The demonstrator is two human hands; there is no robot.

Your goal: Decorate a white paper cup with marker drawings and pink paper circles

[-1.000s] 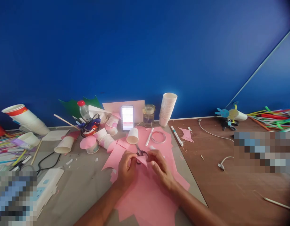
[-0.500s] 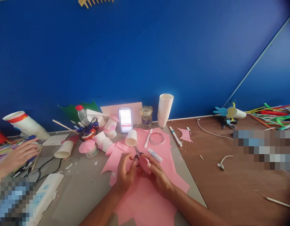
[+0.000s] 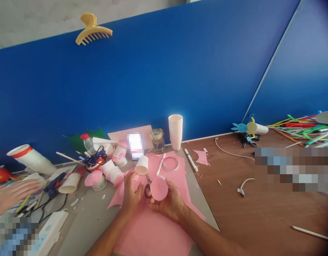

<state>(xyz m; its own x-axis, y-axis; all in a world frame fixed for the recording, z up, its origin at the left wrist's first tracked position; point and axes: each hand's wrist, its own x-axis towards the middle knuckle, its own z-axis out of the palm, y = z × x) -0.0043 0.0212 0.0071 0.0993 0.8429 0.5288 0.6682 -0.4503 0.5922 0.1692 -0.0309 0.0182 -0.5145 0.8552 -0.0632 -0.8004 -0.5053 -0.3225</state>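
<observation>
A round pink paper disc is held at its edge by my right hand, its flat face turned toward me. My left hand is open with thumb and fingers apart, close to a white paper cup; its fingertips lie near the cup's lower edge. Between my hands are the dark handles of a pair of scissors, partly hidden behind the disc. Pink paper sheets spread under both hands. A clear ring-shaped roll and a white marker rest on them.
Stacked paper cups stand by the blue partition, beside a glass jar and a lit phone. Pink-decorated cups crowd the left. Another person's hand is near a blue glue gun and a power strip.
My left hand has come away from the scissors handles, its fingers spreading. My right hand has turned the disc to face me. The view has tilted upward, and the other person's hand has shifted.
</observation>
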